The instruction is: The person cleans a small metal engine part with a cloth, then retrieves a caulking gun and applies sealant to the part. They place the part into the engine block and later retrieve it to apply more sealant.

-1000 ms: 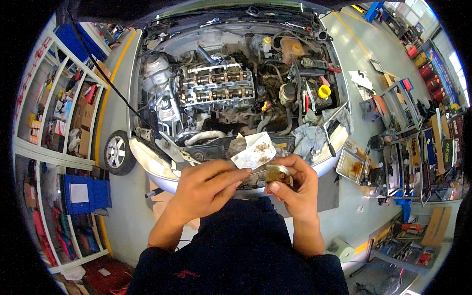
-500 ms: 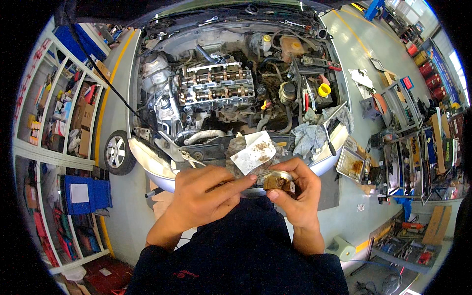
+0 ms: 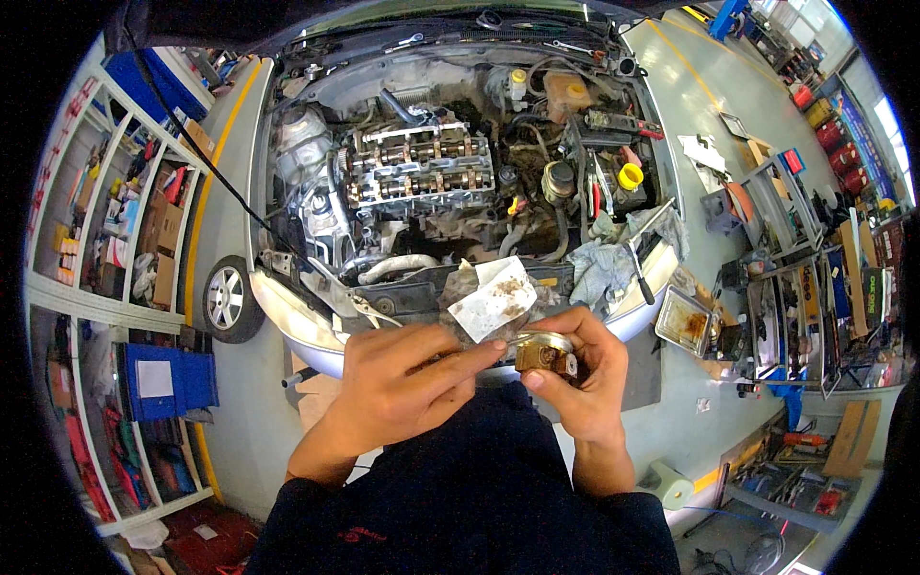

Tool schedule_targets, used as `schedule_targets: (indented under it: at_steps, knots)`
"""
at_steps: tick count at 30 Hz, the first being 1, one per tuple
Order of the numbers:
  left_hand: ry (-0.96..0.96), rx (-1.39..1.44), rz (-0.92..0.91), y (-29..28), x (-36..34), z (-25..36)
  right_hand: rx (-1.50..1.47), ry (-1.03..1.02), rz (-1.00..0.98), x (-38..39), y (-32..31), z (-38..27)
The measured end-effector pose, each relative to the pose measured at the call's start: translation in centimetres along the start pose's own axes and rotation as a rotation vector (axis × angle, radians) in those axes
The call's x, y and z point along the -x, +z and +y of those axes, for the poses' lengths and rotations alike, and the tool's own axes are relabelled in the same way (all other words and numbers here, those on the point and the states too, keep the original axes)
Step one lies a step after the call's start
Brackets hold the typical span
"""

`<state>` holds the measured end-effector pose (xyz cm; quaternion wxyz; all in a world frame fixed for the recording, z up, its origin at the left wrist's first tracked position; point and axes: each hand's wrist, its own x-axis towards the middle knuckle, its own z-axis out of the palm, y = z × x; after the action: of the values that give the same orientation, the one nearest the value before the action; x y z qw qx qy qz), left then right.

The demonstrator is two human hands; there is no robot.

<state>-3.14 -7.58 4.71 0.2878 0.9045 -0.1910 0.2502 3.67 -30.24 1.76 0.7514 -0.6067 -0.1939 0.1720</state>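
In front of my chest, my right hand (image 3: pixel 596 379) grips a small oil-stained engine piston (image 3: pixel 541 356), thumb below and fingers curled round its far side. A shiny round rim faces up on it, and its lower part is brown. My left hand (image 3: pixel 407 379) is closed beside it, index finger stretched to the piston's left edge and the other fingers curled. Its thumb is hidden, and whatever it may pinch cannot be made out. Just beyond the hands, a stained white paper (image 3: pixel 494 299) lies on a dark cloth at the car's front edge.
An open engine bay holds an engine with bare camshafts (image 3: pixel 422 168). Grey rags (image 3: pixel 609 268) and a long-handled tool (image 3: pixel 640 273) lie at its right front. A wheel (image 3: pixel 230 299) stands at left near shelves (image 3: pixel 110 321). A dirty metal tray (image 3: pixel 684 319) sits at right.
The piston has turned slightly in my right hand, so its rim shows a little more. Both hands have shifted slightly to the right. The left index finger stays at its edge.
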Motion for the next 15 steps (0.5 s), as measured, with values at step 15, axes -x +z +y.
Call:
schedule_targets:
  at_steps: [15]
  knots:
    - [-0.05, 0.046, 0.021, -0.15, -0.14, 0.08, 0.041, 0.009, 0.107, -0.1, -0.25, -0.81]
